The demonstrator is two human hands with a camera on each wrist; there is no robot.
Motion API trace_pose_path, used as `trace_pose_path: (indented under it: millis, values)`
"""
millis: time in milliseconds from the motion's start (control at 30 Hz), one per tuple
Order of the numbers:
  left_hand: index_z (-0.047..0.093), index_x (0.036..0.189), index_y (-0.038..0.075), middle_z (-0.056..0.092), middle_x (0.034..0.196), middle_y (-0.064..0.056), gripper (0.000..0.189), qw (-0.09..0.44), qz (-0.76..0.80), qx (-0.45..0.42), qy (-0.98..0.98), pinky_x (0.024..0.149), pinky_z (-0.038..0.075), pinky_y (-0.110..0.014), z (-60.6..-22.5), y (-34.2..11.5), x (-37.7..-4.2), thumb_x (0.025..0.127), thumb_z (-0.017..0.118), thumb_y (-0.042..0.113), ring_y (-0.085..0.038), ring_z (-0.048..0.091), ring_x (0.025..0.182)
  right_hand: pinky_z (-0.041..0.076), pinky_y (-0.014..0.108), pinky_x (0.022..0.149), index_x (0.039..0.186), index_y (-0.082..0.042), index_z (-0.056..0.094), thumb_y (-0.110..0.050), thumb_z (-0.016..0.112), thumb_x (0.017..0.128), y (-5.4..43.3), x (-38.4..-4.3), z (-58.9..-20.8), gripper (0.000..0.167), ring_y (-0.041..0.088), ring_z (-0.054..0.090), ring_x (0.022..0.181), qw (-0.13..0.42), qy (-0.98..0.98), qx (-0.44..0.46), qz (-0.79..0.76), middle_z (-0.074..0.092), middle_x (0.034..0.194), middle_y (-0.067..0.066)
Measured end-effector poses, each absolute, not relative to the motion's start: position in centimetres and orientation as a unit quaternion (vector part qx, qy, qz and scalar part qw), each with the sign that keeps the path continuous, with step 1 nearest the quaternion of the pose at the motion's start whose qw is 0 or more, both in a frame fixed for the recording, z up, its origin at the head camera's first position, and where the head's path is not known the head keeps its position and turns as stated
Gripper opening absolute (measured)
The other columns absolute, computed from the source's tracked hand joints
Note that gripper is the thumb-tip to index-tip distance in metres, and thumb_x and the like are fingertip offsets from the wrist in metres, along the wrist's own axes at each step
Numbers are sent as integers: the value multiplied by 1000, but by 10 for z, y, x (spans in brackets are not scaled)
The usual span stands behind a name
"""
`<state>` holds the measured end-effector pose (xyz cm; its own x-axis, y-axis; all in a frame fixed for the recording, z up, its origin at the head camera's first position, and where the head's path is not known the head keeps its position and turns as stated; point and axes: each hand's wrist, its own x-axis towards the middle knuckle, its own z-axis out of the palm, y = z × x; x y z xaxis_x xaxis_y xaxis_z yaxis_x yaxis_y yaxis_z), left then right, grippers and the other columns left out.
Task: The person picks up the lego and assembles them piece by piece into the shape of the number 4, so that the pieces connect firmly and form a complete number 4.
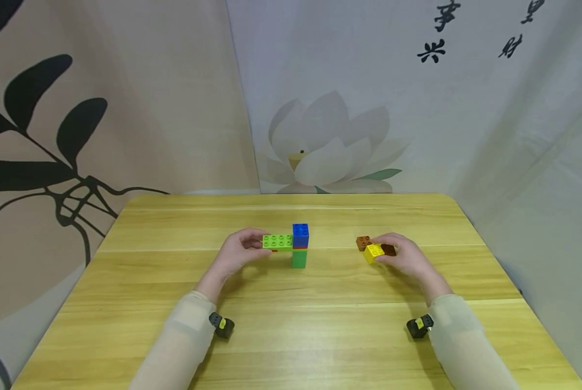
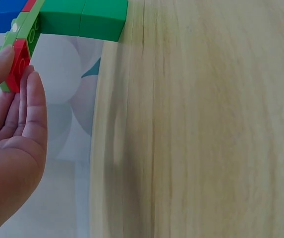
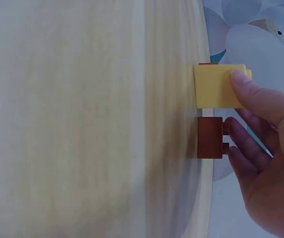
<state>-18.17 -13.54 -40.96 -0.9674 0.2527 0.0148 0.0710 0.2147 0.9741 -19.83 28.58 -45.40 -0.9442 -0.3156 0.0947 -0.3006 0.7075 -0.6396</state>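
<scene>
A built block structure stands on the table: stacked green bricks point(image 1: 299, 259) form the post, a blue brick point(image 1: 301, 235) tops it, and a lime green brick point(image 1: 277, 242) juts out to the left. Under that arm sits a red brick point(image 2: 19, 64), with another thin red layer below the blue one. My left hand point(image 1: 239, 252) holds the arm's outer end between thumb and fingers. Over at the right, my right hand point(image 1: 407, 255) pinches a yellow brick point(image 3: 216, 87). A brown brick point(image 3: 210, 138) lies beside its lower fingers. Another brown brick point(image 1: 363, 243) is left of the yellow one.
The wooden table point(image 1: 291, 325) ends at a straight back edge close behind the bricks. A printed cloth backdrop point(image 1: 340, 65) hangs behind it. Small black wrist cameras sit at both sleeves.
</scene>
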Motion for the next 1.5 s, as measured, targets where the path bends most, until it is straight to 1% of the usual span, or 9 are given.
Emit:
trace_pose_path:
  millis: [233, 367, 433, 667, 867, 1033, 1200, 1300, 1500]
  values:
    - [64, 119, -9, 68, 107, -14, 40, 76, 617, 99, 777, 79, 53, -23, -410, -135, -183, 82, 77, -2, -21, 61, 94, 38, 58, 104, 121, -4, 69, -10, 78, 86, 280, -197, -451, 37, 40, 53, 119, -5, 929, -146, -339, 63, 124, 18]
    - [64, 119, -9, 68, 108, -14, 40, 76, 620, 98, 775, 78, 53, -23, -411, -135, -184, 82, 77, -2, -22, 61, 94, 48, 53, 96, 121, -6, 69, -9, 78, 85, 270, -197, -440, 37, 37, 56, 116, -17, 920, -158, -358, 62, 124, 15]
    - [63, 120, -10, 67, 108, -15, 41, 76, 624, 99, 772, 78, 53, -22, -412, -135, -185, 82, 77, -3, -22, 61, 94, 51, 53, 92, 121, -7, 70, -10, 79, 84, 263, -198, -432, 38, 36, 57, 113, -28, 915, -171, -364, 64, 122, 14]
    - [61, 122, -11, 66, 108, -16, 43, 79, 638, 102, 759, 78, 54, -22, -417, -136, -186, 82, 75, -6, -19, 61, 92, 42, 59, 98, 122, -13, 70, -17, 81, 84, 230, -197, -397, 40, 31, 58, 108, -47, 897, -184, -398, 65, 120, 7]
    - [60, 124, -10, 66, 109, -13, 45, 83, 650, 95, 749, 78, 53, -21, -434, -138, -194, 82, 75, -6, -17, 60, 92, 43, 54, 96, 122, -13, 70, -20, 82, 84, 206, -198, -372, 41, 27, 58, 107, -73, 887, -213, -404, 65, 120, 4]
    - [61, 126, -6, 64, 113, -16, 47, 75, 655, 95, 746, 80, 53, -22, -447, -141, -199, 82, 77, -3, -19, 60, 96, 43, 52, 99, 122, -13, 70, -17, 81, 84, 188, -199, -354, 40, 26, 58, 107, -92, 882, -243, -394, 66, 118, 4]
    - [60, 127, -5, 64, 115, -19, 49, 71, 651, 90, 750, 83, 54, -24, -450, -142, -197, 82, 78, 0, -23, 62, 99, 47, 47, 96, 120, -10, 71, -14, 83, 82, 168, -200, -340, 40, 24, 60, 104, -110, 869, -279, -394, 66, 114, 2]
    - [59, 127, -6, 65, 116, -20, 49, 72, 655, 88, 747, 83, 54, -25, -450, -142, -195, 83, 78, 0, -23, 63, 98, 48, 44, 95, 119, -11, 71, -14, 83, 82, 156, -200, -334, 39, 24, 61, 103, -106, 865, -288, -396, 66, 114, 1]
    - [59, 126, -7, 65, 115, -20, 48, 69, 660, 87, 743, 83, 54, -24, -450, -142, -194, 82, 78, 0, -21, 63, 97, 50, 41, 94, 119, -12, 71, -16, 82, 84, 132, -202, -327, 37, 18, 60, 102, -76, 864, -305, -394, 64, 114, -1]
